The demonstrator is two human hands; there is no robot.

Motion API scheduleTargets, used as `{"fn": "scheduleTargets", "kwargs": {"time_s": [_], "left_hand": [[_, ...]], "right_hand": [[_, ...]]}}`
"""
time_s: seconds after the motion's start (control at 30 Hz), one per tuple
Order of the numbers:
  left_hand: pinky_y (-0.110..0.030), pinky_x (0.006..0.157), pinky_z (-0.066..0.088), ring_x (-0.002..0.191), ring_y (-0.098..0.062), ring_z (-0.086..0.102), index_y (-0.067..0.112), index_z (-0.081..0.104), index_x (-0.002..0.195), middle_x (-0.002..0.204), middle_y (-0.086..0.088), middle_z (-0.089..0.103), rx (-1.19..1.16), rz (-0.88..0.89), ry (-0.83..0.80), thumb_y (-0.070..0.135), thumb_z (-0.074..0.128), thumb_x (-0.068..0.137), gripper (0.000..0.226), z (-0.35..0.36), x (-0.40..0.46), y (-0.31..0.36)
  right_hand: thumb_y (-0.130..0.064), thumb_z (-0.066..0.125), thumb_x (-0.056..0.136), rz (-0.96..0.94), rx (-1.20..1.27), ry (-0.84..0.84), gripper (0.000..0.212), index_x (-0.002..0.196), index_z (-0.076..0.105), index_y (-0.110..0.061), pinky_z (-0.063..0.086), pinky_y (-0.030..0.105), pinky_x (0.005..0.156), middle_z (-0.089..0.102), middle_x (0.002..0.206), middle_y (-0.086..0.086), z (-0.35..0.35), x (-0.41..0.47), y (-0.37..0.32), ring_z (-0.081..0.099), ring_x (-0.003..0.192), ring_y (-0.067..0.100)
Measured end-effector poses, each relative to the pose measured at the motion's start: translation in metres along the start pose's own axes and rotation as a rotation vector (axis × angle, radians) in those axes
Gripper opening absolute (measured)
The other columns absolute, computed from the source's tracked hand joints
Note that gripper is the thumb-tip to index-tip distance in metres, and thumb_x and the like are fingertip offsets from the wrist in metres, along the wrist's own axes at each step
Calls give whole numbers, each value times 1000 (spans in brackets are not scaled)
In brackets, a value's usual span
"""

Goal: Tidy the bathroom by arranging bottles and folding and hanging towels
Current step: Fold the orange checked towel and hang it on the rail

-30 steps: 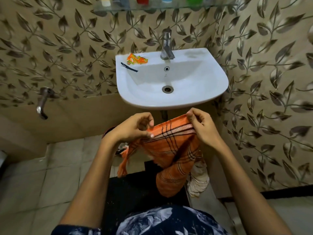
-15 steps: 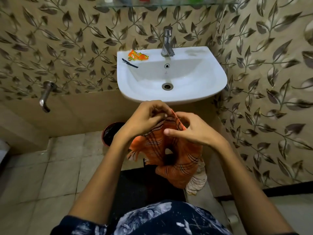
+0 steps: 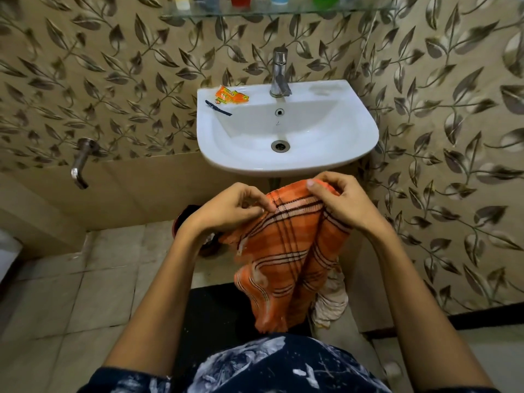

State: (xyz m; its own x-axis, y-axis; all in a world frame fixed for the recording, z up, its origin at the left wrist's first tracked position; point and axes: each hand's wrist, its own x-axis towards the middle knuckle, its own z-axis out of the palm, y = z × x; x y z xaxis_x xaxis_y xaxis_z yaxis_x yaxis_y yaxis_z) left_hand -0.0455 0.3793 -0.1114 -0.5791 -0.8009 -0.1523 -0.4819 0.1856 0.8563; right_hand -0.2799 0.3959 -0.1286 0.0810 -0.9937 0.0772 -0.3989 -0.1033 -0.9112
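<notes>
An orange checked towel (image 3: 286,259) with dark and white stripes hangs in front of me, just below the white sink (image 3: 354,154). My left hand (image 3: 229,207) pinches its top hem at the left. At the right end of that hem, my right hand (image 3: 337,199) grips the cloth, thumb on top. The towel droops in loose folds down to its fringed lower edge. Several coloured bottles (image 3: 239,0) stand on the glass shelf (image 3: 283,11) at the top; only their bases show.
An orange sachet (image 3: 231,95) and a dark hair clip (image 3: 217,108) lie on the sink's left rim beside the tap (image 3: 279,73). A wall spout (image 3: 80,163) juts out at left. A pale cloth (image 3: 330,304) and a dark red bucket (image 3: 181,222) sit on the floor.
My hands, bunched together on the towel half a second ago, have moved apart along its top hem, spreading the cloth wider.
</notes>
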Motion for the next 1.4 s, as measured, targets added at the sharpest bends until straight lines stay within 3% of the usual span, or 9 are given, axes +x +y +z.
{"fn": "scheduleTargets", "kwargs": {"time_s": [0.2, 0.3, 0.4, 0.53, 0.67, 0.93, 1.2, 1.3, 1.4], "left_hand": [[-28, 84, 56, 98, -18, 67, 14, 64, 116, 107, 10, 66, -116, -87, -101, 2, 59, 88, 32, -5, 3, 2], [-38, 86, 54, 99, -26, 65, 14, 67, 111, 111, -7, 68, -133, -170, -101, -1, 58, 87, 29, -4, 6, 1], [-29, 76, 52, 86, -22, 63, 7, 70, 101, 110, -23, 67, -224, -282, -24, -7, 56, 86, 25, -2, 10, -1], [-16, 67, 55, 78, -12, 65, 6, 70, 101, 97, -11, 71, -296, -367, 8, -8, 61, 82, 26, -5, 12, -6], [-23, 69, 57, 78, -15, 68, 15, 67, 110, 96, -5, 69, -275, -396, 9, -9, 72, 71, 46, -8, 8, -9], [-18, 59, 55, 83, -19, 64, 12, 55, 126, 103, -14, 65, -420, -452, 6, -16, 68, 69, 64, -1, 7, 0], [-16, 58, 54, 79, -10, 63, 7, 39, 139, 93, -2, 61, -680, -453, 105, -21, 60, 73, 75, 10, 10, 5], [-20, 64, 54, 79, -12, 63, 13, 35, 142, 90, -5, 61, -699, -463, 160, -20, 61, 74, 80, 14, 11, 5], [-24, 65, 51, 82, -13, 62, 18, 35, 142, 89, -6, 61, -701, -470, 175, -19, 62, 74, 82, 15, 12, 3]], "right_hand": [[-44, 60, 86, -27, -87, -53, 11, 81, 65, -36, 44, 23, 76, 66, 86, -5, 13, 0, 3, 61, 83, 6], [-51, 60, 83, -28, -138, -87, 14, 86, 67, -39, 45, 24, 75, 65, 91, -2, 22, -2, 1, 61, 88, 8], [-44, 61, 87, -39, -93, -150, 22, 92, 72, -26, 49, 29, 73, 70, 84, -5, 32, -6, -2, 64, 81, 7], [-40, 59, 90, -48, -98, -151, 22, 93, 72, -22, 48, 28, 70, 70, 81, -6, 38, -7, -1, 62, 75, 4], [-42, 57, 91, -19, -63, -119, 23, 88, 71, -23, 51, 42, 76, 71, 83, 3, 36, -7, -2, 66, 80, 21], [-25, 64, 88, 0, -67, -190, 12, 99, 68, -25, 50, 28, 75, 71, 89, -4, 43, -10, -5, 66, 84, 9], [-1, 57, 79, 57, -111, -364, 64, 117, 45, -51, 43, 27, 55, 57, 84, -6, 56, -16, 0, 45, 51, 7], [0, 55, 81, 56, -97, -369, 73, 119, 40, -60, 57, 42, 71, 62, 101, -8, 58, -20, -2, 65, 75, 28], [1, 52, 84, 48, -80, -376, 72, 129, 38, -54, 53, 53, 84, 59, 124, -4, 60, -21, -2, 63, 95, 42]]}}
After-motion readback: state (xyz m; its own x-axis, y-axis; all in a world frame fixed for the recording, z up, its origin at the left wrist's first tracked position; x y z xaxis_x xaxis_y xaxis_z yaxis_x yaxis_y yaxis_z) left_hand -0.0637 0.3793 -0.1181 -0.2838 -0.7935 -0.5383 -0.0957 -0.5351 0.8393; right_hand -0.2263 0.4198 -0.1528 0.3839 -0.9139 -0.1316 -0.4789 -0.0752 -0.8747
